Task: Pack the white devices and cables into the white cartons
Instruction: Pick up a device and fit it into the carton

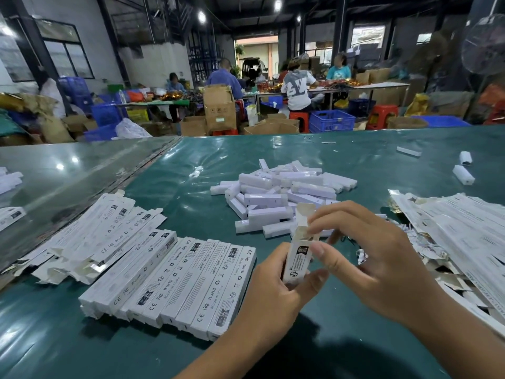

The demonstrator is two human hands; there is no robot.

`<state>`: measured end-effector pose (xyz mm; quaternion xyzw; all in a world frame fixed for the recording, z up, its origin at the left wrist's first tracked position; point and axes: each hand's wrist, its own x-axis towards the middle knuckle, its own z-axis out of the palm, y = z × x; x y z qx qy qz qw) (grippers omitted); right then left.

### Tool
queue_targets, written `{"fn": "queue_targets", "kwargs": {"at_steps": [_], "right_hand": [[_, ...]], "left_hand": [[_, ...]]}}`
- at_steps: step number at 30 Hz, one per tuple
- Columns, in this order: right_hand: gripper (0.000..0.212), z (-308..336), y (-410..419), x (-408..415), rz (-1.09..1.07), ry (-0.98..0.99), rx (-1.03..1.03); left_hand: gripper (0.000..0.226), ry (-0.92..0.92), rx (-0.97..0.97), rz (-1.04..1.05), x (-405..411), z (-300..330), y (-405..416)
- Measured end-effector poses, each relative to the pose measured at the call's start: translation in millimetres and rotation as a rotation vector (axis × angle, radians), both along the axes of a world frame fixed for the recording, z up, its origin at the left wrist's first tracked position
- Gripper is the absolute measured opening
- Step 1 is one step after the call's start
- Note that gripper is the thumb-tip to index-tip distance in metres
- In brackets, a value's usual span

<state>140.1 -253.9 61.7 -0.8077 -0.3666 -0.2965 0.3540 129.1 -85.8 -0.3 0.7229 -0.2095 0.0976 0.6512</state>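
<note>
So this was somewhere in the middle of the job, I'd say. The left hand (269, 280) had its grip wrapped around the lower half of one carton (299, 255), holding it upright with the top flap open, and the right hand (374, 258) was pinching at the open mouth with thumb and fingertips curled in, looked like it was tucking something down or getting the flap ready. Couldn't tell if a device was already inside. Done so far, going by how things lay: a neat row of closed cartons (180, 280) lined up just left of the hands, touching side by side. Left to do: a big pile of white devices (276, 198) straight ahead past the hands, plus a few loose ones (463, 175) off at the far right. There was also a fanned heap of flat cartons (93, 228) further left with flaps hanging open, and a messy stack of flat printed sheets (461, 228) on the right with paper scraps (363, 254) beside it. I couldn't pick out any cables. Room-wise, the green tabletop (355, 160) had open space behind the pile and a bare strip right in front of the person, but the hands were boxed in left and right, so the easy reach was forward to the pile.
</note>
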Motion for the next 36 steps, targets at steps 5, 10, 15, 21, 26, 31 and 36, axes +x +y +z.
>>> {"fn": "queue_targets", "kwargs": {"at_steps": [5,10,15,21,26,31,36], "right_hand": [[0.027,-4,-1,3,0.019,0.028,-0.040],[0.025,-2,0,0,0.037,0.046,-0.029],[0.028,-8,4,0,0.076,0.087,0.164],[0.028,-15,5,5,0.070,0.021,0.107],[0.028,-19,6,6,0.114,0.054,0.135],[0.027,-20,5,6,0.147,0.053,0.124],[0.024,-21,8,5,0.331,0.291,0.378]], "left_hand": [[0.033,-0.053,-0.044,0.047,-2,0,0],[0.040,-0.121,-0.067,0.060,-3,1,-3],[0.042,-0.243,-0.103,0.152,-4,3,-1],[0.047,-0.310,-0.114,0.140,-2,0,-1],[0.042,-0.302,-0.144,0.151,0,-1,1],[0.045,-0.270,-0.183,0.171,1,-1,4],[0.042,-0.291,-0.124,0.180,3,-7,5]]}}
